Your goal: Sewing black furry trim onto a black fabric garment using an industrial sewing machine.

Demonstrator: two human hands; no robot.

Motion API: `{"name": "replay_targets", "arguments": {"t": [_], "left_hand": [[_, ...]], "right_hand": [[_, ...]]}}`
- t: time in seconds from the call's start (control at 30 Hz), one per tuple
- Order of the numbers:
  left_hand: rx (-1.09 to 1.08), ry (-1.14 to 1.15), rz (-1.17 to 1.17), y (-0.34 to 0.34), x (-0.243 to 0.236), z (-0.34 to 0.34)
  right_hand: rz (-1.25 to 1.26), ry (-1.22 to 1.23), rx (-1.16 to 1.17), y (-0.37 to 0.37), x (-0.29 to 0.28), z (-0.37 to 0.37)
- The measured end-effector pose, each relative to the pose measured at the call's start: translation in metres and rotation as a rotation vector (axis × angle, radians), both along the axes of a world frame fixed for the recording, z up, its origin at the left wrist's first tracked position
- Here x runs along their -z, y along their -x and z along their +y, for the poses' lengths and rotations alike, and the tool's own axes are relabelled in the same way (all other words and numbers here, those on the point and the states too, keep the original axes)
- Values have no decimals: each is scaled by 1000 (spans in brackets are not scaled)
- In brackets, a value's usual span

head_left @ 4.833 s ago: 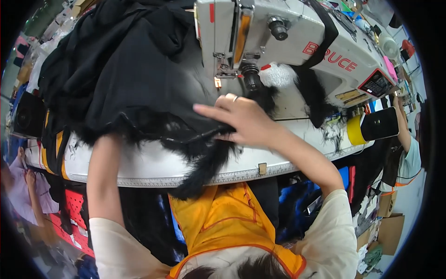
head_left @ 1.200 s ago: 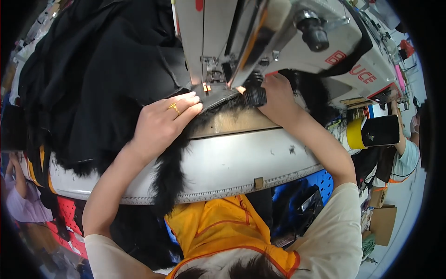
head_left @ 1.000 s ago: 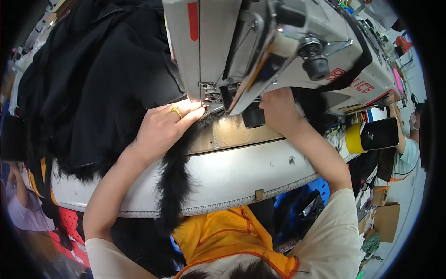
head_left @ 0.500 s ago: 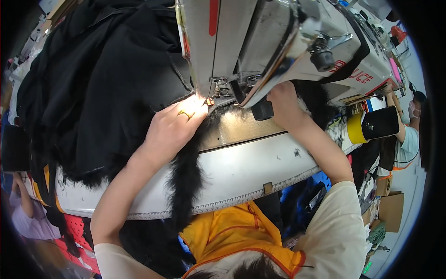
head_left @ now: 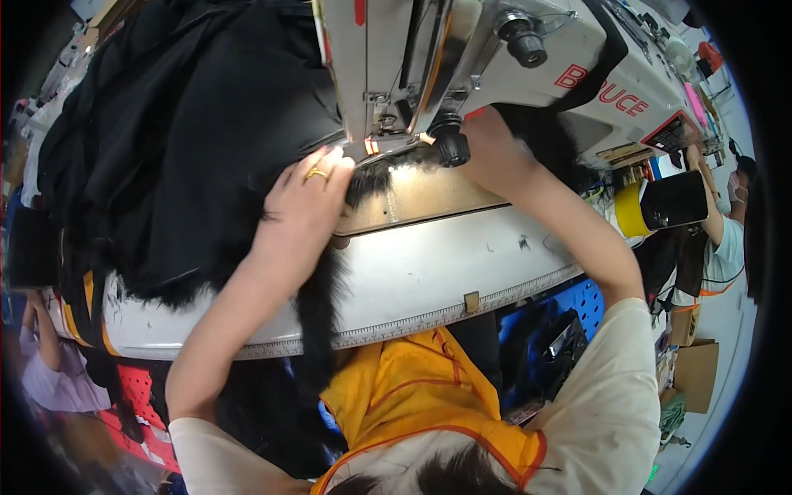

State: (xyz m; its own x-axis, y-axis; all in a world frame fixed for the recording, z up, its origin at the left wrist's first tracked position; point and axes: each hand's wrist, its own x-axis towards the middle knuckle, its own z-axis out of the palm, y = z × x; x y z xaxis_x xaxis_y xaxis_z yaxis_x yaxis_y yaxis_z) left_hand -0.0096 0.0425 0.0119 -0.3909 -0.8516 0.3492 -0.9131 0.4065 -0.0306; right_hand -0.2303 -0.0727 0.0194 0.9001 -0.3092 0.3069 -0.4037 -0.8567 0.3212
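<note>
Black garment cloth with a furry black trim lies under the head of a white sewing machine. My left hand, with a gold ring on one finger, is closed on the cloth's edge just left of the lit presser foot. The trim hangs below this hand over the table's front edge. My right hand reaches in behind the machine's black knob. Its fingers are hidden there, beside more black fur. The seam runs between my hands, above the metal bed plate.
A measuring tape strip edges the white table. A yellow and black cylinder stands to the right. Co-workers sit at far left and far right. An orange apron covers my front.
My left hand has slid a little left, away from the presser foot, and the bright glare on its fingers has faded. The whole view has shifted, with the machine head appearing higher and turned.
</note>
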Motion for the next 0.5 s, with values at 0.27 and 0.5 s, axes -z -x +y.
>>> {"name": "replay_targets", "arguments": {"t": [0.27,0.5], "left_hand": [[134,-298,255,-20,-18,1],[48,127,-14,16,6,13]], "right_hand": [[352,104,155,6,-24,61],[183,-160,58,-11,-8,27]]}}
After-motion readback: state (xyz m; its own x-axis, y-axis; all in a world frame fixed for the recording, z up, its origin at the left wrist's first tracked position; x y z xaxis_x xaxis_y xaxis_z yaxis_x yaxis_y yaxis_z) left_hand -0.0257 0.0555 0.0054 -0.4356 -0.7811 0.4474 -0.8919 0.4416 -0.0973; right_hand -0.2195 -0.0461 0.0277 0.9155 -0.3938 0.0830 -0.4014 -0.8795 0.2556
